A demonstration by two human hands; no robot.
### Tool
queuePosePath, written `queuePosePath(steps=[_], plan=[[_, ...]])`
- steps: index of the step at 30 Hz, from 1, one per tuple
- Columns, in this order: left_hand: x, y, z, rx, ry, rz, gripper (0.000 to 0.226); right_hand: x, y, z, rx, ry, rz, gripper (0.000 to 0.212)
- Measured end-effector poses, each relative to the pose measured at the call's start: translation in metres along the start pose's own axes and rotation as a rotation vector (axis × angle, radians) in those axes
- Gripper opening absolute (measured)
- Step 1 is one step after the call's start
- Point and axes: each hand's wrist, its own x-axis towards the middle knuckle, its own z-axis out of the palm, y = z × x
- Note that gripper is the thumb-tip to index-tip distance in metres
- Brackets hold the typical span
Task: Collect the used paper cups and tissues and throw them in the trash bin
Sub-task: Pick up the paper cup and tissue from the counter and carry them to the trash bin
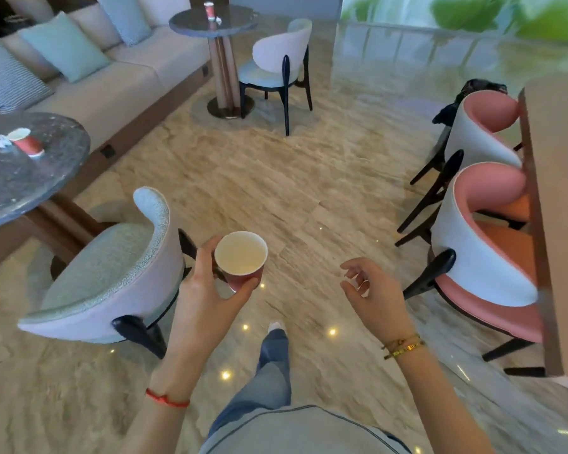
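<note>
My left hand grips a red paper cup upright over the marble floor; its white inside looks empty. My right hand hovers to the right of it with loosely curled fingers and holds nothing. A second red cup lies tilted on the round dark table at the left, with a crumpled white tissue beside it. A third red cup stands on the far round table, a small white tissue next to it. No trash bin is in view.
A grey-green chair stands close at my left. Another pale chair sits by the far table. Two pink chairs line a wooden table edge on the right. A sofa with cushions runs along the left wall. Open marble floor lies ahead.
</note>
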Motion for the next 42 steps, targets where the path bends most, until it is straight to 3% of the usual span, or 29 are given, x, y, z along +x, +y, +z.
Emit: queuePosePath(steps=[10,15,24,42], plan=[[0.269,-0.003,0.061,-0.003,-0.118,0.144,0.078,0.236,0.008,-0.012,-0.039,0.201,0.068,0.022],[0.362,0.007,0.097,-0.005,-0.171,0.204,0.079,0.315,0.025,-0.026,-0.045,0.259,0.125,0.022],[0.516,0.009,0.211,-0.029,-0.251,0.219,0.079,0.457,0.107,-0.041,-0.074,0.295,0.194,0.022],[0.822,0.103,0.443,-0.108,-0.328,0.264,0.076,0.774,0.257,-0.165,-0.048,0.287,0.283,0.024]])
